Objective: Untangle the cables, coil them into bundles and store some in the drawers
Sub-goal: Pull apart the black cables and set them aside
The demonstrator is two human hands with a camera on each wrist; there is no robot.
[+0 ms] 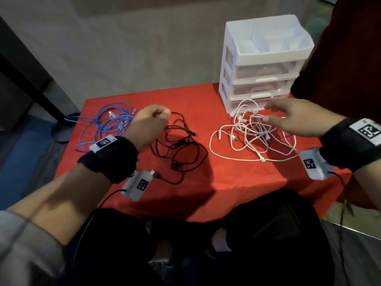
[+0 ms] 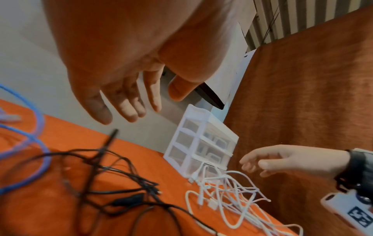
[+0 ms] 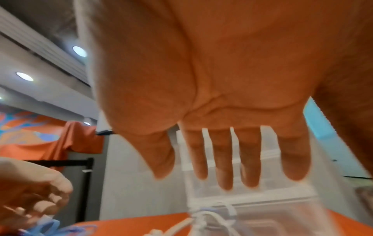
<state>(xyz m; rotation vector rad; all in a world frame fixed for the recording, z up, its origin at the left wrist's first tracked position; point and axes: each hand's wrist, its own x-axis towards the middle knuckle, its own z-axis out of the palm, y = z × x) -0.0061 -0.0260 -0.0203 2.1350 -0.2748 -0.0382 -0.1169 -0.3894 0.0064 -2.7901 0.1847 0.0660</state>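
Note:
Three tangles lie on the red tablecloth (image 1: 216, 182): blue cables (image 1: 111, 122) at the left, black cables (image 1: 179, 141) in the middle, white cables (image 1: 253, 131) at the right. My left hand (image 1: 162, 114) hovers over the far end of the black cables (image 2: 113, 183); in the left wrist view its fingers (image 2: 131, 108) hang relaxed and hold nothing. My right hand (image 1: 270, 114) is above the white cables (image 2: 226, 194) with spread, straight fingers (image 3: 222, 175), and it is empty. The white drawer unit (image 1: 266, 56) stands just behind the white tangle, drawers pushed in.
A dark red curtain (image 1: 350, 58) hangs close on the right of the drawer unit. A black post with a round base (image 1: 61, 129) stands off the table's left edge. My knees sit under the table's front edge. The wall is behind the table.

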